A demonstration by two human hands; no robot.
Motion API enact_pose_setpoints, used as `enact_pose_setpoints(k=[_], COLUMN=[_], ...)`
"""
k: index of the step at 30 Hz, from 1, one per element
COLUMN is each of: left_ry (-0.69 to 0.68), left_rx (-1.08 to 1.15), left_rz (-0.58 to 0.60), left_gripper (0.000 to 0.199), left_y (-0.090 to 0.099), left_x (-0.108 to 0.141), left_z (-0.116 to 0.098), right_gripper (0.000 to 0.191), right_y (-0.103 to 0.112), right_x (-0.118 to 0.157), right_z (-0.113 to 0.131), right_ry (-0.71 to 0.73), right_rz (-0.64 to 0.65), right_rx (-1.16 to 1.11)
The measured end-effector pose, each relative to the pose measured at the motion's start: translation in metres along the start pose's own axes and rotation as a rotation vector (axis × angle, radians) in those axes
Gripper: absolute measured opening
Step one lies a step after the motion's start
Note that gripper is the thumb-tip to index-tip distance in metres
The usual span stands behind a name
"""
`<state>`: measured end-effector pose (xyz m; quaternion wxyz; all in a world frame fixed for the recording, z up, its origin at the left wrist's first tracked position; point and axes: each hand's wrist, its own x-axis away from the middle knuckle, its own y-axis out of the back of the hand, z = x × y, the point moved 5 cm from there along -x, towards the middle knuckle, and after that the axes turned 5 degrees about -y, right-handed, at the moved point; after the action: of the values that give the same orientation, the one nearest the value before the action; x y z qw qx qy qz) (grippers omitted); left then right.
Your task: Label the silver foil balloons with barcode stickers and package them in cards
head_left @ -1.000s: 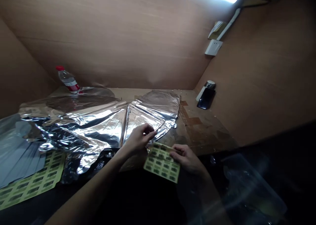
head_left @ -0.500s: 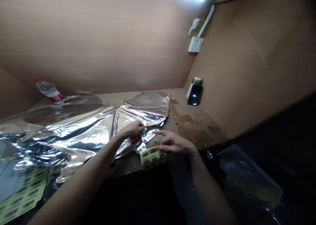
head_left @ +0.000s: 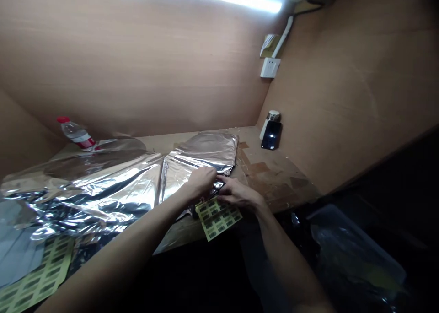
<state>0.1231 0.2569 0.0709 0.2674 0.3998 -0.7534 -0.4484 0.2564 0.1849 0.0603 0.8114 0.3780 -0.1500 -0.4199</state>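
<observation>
Shiny silver foil bags (head_left: pixel 113 189) lie spread over the table. My left hand (head_left: pixel 203 181) is closed on the edge of the right-hand foil bag (head_left: pixel 212 150), its knuckles up. Right beside it, my right hand (head_left: pixel 236 191) has its thumb and fingers pressed together at the same foil edge, close to my left fingers. Just below my hands, a yellow sheet of dark printed labels (head_left: pixel 219 219) hangs over the table's front edge. What lies between my fingertips is partly hidden.
A red-capped bottle (head_left: pixel 78 135) stands at the back left. In the back right corner are a dark phone (head_left: pixel 271 135) and a white flask (head_left: pixel 273 116). More label sheets (head_left: pixel 44 274) lie at the lower left. A clear plastic bin (head_left: pixel 356 244) is at the lower right.
My left hand has moved right along the foil. My right index finger, stretched out before, is now drawn in against the foil. The yellow label sheet shows more fully.
</observation>
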Motion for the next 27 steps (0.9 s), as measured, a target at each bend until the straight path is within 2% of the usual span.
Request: enact_pose_setpoints(k=[3, 7, 11, 15, 18, 20, 22, 24, 27], left_ry=[0.009, 0.029, 0.032, 0.033, 0.066, 0.102, 0.142, 0.188, 0.290], left_rx=[0.001, 0.117, 0.335, 0.479, 0.506, 0.481, 0.419, 0.323, 0.153], left_rz=[0.030, 0.054, 0.086, 0.126, 0.066, -0.029, -0.153, -0.314, -0.613], left_gripper=[0.014, 0.017, 0.030, 0.041, 0.029, 0.017, 0.015, 0.017, 0.034], left_y=[-0.002, 0.007, 0.011, 0.002, -0.004, 0.003, 0.025, 0.066, 0.142], left_x=[-0.014, -0.020, -0.006, 0.011, 0.013, 0.012, 0.017, 0.037, 0.105], left_z=[-0.006, 0.011, 0.031, 0.041, 0.043, 0.042, 0.043, 0.050, 0.080], right_gripper=[0.019, 0.021, 0.016, 0.018, 0.020, 0.019, 0.018, 0.017, 0.019], right_y=[0.010, 0.021, 0.028, 0.021, 0.011, 0.005, 0.000, -0.004, -0.004], right_x=[0.007, 0.019, 0.014, -0.006, -0.019, -0.025, -0.027, -0.026, -0.022], right_z=[-0.003, 0.001, 0.011, 0.013, 0.006, -0.001, -0.010, -0.017, -0.024], right_ry=[-0.037, -0.073, -0.005, 0.025, -0.011, -0.058, -0.115, -0.156, -0.184], right_rz=[0.023, 0.079, 0.034, 0.055, 0.102, 0.127, 0.152, 0.163, 0.153], right_rx=[-0.007, -0.040, -0.008, 0.088, 0.139, 0.167, 0.184, 0.181, 0.159])
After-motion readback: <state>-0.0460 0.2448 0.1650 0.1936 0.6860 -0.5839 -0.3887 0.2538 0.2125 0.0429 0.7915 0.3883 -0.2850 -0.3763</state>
